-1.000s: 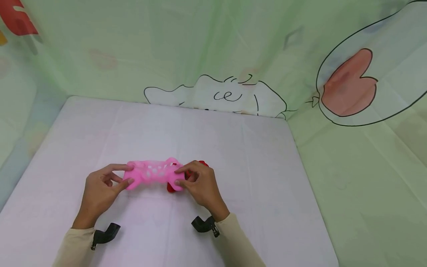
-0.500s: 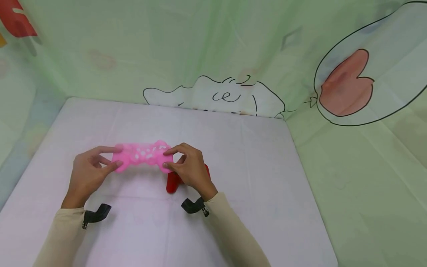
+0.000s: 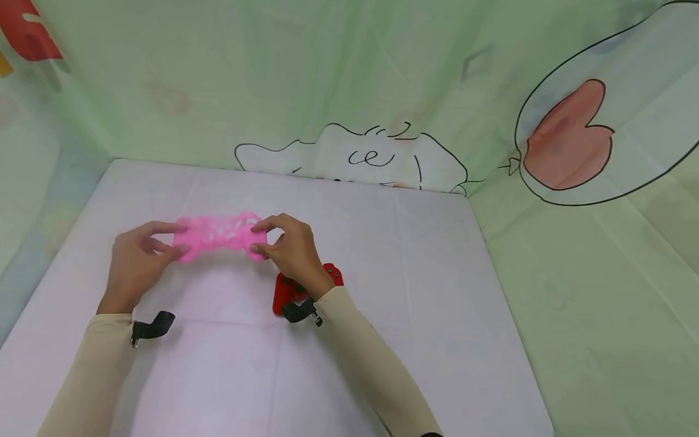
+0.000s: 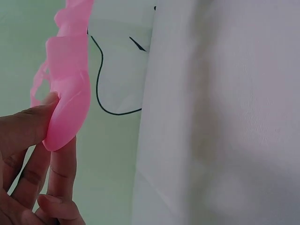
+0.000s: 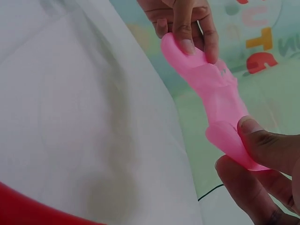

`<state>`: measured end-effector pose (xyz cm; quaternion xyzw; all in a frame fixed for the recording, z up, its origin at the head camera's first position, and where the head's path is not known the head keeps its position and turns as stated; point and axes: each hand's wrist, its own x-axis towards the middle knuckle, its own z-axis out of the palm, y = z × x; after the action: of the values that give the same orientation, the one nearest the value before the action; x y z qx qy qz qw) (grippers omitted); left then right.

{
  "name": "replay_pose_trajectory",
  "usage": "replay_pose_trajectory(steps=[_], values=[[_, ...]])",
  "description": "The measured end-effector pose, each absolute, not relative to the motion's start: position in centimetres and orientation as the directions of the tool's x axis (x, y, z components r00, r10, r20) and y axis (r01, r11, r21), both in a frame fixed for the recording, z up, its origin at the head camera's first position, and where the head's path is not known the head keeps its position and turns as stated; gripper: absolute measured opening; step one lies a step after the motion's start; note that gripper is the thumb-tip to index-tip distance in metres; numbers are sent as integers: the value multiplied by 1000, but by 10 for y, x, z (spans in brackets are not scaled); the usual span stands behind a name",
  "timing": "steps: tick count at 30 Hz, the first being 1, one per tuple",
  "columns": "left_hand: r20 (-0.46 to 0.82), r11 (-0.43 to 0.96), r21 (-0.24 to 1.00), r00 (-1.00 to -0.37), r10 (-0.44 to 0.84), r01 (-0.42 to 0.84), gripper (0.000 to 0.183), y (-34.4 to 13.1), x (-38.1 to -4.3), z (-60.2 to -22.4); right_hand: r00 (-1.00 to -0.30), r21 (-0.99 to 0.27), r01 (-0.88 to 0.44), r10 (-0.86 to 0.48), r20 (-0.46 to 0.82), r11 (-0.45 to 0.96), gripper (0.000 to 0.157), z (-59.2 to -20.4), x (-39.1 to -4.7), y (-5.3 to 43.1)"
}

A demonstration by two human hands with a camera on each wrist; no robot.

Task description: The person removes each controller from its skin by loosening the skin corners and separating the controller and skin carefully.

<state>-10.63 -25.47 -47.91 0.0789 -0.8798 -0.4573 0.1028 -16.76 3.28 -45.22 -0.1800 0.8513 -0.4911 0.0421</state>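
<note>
A pink silicone game controller cover (image 3: pixel 221 233) with cut-out holes is held up over the table, stretched between both hands. My left hand (image 3: pixel 131 261) pinches its left grip end between thumb and fingers. The right hand (image 3: pixel 295 252) pinches the other end the same way. In the left wrist view the soft cover (image 4: pixel 70 89) looks thin and hollow. The right wrist view shows the cover (image 5: pixel 225 103) slanting from one hand to the other. A red game controller (image 3: pixel 283 294) lies on the table below the right wrist, which partly hides it.
The table (image 3: pixel 464 340) has a pale cloth over it. Green printed curtains (image 3: pixel 284 73) rise along its back and sides. Black curved camera mounts (image 3: pixel 153 326) stick out from both wrists, the right one overlapping the controller in the head view.
Both hands have carried the pink cover away from the body and to the left. More of the red controller shows now, which stays where it was. The grips are unchanged.
</note>
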Motion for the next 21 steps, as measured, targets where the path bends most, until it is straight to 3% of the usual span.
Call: replay_pose_trajectory(steps=[10, 21], values=[[86, 614, 785, -967, -240, -83, 43, -276, -131, -492, -941, -739, -246, -337, 27, 627, 33, -460, -200, 1], [65, 643, 759, -972, -228, -100, 41, -293, -164, -506, -937, -701, -223, -348, -38, 678, 30, -478, -226, -21]])
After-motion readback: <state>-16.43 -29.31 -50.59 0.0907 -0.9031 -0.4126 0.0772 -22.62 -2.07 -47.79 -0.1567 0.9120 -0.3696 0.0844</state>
